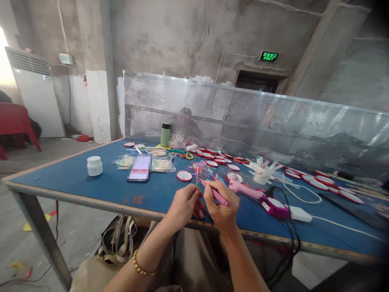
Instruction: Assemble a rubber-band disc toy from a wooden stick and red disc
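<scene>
My left hand (184, 205) is closed in a pinch on a thin coloured stick (197, 177) that stands upright above the blue table (75, 178). My right hand (220, 205) is wrapped round a pink pen-like tool (218, 195), whose tip points left toward the stick. Both hands hover near the table's front edge. Just beyond them lie a round red-rimmed disc (184, 175) and a small tangle of coloured bands (204, 167).
A pink glue gun (245, 190) and a pink device (274, 205) with cables lie to the right. Several red-rimmed discs (219, 158), a white cup of sticks (261, 173), stick bundles (158, 163), a white jar (94, 166) and a green bottle (165, 134) stand before a perforated metal screen (243, 117).
</scene>
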Demonstrator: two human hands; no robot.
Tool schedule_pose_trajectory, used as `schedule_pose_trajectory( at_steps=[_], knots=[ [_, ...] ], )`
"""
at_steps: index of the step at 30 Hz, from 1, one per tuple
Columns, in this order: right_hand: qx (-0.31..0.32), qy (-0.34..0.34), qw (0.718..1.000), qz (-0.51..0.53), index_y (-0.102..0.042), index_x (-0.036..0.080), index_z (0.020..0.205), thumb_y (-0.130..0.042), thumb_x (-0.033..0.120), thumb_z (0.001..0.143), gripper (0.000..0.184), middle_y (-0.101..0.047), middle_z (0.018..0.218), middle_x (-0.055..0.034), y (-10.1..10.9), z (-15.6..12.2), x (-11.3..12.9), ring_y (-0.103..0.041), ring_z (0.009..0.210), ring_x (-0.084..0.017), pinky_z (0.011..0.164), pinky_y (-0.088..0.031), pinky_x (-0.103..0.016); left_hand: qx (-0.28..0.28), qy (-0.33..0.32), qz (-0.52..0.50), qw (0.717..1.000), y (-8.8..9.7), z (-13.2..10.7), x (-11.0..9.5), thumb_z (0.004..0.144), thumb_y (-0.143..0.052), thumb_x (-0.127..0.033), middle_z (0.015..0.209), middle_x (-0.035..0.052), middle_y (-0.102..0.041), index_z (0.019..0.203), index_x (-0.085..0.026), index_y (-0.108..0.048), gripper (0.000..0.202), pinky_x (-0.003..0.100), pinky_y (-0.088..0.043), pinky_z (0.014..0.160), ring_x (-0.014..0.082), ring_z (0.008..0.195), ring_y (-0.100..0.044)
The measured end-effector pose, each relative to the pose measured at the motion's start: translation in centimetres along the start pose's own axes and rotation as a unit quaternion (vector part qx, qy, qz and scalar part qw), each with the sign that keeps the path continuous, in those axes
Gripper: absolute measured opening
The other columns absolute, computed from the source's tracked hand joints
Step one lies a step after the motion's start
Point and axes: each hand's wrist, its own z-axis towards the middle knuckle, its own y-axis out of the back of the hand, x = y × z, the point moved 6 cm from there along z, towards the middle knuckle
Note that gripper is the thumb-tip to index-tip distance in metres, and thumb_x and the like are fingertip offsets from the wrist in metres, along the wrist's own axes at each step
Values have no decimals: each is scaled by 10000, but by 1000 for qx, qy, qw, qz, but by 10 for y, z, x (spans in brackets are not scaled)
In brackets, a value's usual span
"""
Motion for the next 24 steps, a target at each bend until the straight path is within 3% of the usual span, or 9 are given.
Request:
schedule_pose_trajectory(
  at_steps=[24],
  knots=[
    [2,-8,1000,10,-650,211,929,-584,86,841,166,-693,787,-13,-1,-1,-3,-654,678,-141,721,-550,-282,3,2,-2,1000,-1,2,4,915,-423,-402,525,-36,-578,805,-192,-503,250,179,-412,410,121,449,-613]
  ],
)
